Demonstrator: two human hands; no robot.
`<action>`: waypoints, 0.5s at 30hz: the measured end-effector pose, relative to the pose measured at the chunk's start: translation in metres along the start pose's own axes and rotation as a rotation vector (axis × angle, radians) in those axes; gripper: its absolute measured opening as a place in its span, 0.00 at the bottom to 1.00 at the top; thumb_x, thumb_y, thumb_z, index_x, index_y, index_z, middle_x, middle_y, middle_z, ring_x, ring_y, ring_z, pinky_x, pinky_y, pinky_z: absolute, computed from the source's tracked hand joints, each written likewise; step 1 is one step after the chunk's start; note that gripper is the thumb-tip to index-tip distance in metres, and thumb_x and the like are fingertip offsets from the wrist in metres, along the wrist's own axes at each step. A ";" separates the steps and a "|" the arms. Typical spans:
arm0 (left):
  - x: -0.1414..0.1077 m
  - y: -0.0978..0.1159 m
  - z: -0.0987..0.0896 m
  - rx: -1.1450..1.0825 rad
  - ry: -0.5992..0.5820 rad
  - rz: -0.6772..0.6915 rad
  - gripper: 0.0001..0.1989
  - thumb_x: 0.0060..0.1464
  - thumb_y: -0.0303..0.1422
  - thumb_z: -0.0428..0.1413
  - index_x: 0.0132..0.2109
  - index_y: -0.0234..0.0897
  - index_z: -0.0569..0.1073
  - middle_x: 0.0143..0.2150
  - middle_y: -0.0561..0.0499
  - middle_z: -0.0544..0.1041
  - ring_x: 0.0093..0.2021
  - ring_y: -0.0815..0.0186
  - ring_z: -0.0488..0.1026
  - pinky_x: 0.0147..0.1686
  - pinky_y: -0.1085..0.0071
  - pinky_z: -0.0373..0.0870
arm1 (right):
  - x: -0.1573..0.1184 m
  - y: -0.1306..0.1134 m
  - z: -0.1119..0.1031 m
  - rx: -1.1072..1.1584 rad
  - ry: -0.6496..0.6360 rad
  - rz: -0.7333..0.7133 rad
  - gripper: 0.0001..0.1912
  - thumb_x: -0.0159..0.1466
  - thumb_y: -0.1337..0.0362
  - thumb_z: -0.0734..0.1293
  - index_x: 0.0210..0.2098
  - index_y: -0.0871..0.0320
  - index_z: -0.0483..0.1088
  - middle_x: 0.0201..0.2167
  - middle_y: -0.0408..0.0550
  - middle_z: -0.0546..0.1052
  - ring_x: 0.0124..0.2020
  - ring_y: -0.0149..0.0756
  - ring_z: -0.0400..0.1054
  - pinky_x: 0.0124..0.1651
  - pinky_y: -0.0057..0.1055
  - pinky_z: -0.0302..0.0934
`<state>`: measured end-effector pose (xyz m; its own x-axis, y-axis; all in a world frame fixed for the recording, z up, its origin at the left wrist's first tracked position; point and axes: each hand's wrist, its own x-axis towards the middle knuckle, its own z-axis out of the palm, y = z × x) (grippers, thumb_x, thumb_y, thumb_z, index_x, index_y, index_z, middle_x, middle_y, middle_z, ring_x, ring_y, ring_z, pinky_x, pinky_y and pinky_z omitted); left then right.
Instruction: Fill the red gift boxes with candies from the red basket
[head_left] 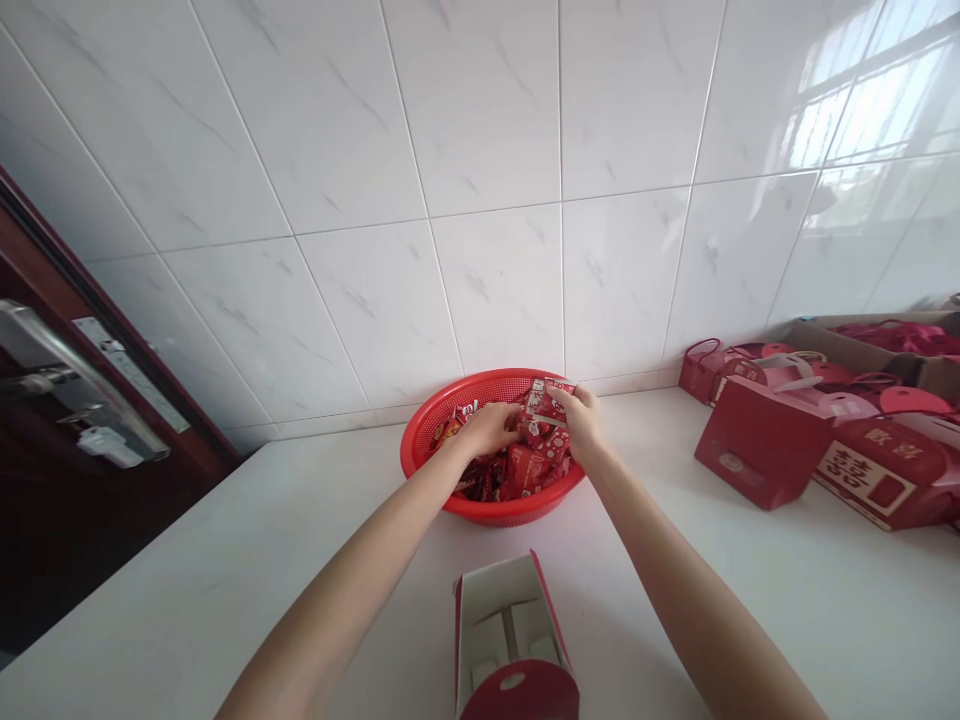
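A red plastic basket (495,517) stands against the tiled wall, filled with red-wrapped candy packets (523,470). My left hand (489,430) reaches into it with fingers curled down among the packets; what its fingertips hold, if anything, is hidden. At the basket's right side my right hand (583,420) pinches a red and white candy packet (551,400) between thumb and fingers, just above the other packets. Nearer to me, between my forearms, lies an open red paper gift box (495,580) with a pale inside and a rounded flap with an oval hole.
Several red gift boxes (765,440) crowd the right of the white table (315,530). Behind them is a cardboard carton (821,325) with dark pink material in it. A dark red door (90,400) with a metal handle stands at the left.
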<state>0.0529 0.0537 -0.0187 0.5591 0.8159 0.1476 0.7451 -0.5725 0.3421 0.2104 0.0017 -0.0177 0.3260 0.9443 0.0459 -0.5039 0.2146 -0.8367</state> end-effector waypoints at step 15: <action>-0.002 0.003 -0.007 -0.431 0.383 0.082 0.16 0.54 0.29 0.55 0.50 0.34 0.72 0.37 0.49 0.78 0.38 0.65 0.77 0.41 0.71 0.75 | 0.005 0.005 -0.001 0.004 0.035 -0.010 0.09 0.49 0.64 0.73 0.28 0.56 0.70 0.24 0.40 0.77 0.26 0.33 0.73 0.27 0.28 0.71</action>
<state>0.0514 0.0504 -0.0113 0.3775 0.7871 0.4879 0.4449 -0.6162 0.6499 0.2102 0.0072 -0.0222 0.3585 0.9329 0.0354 -0.5033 0.2250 -0.8343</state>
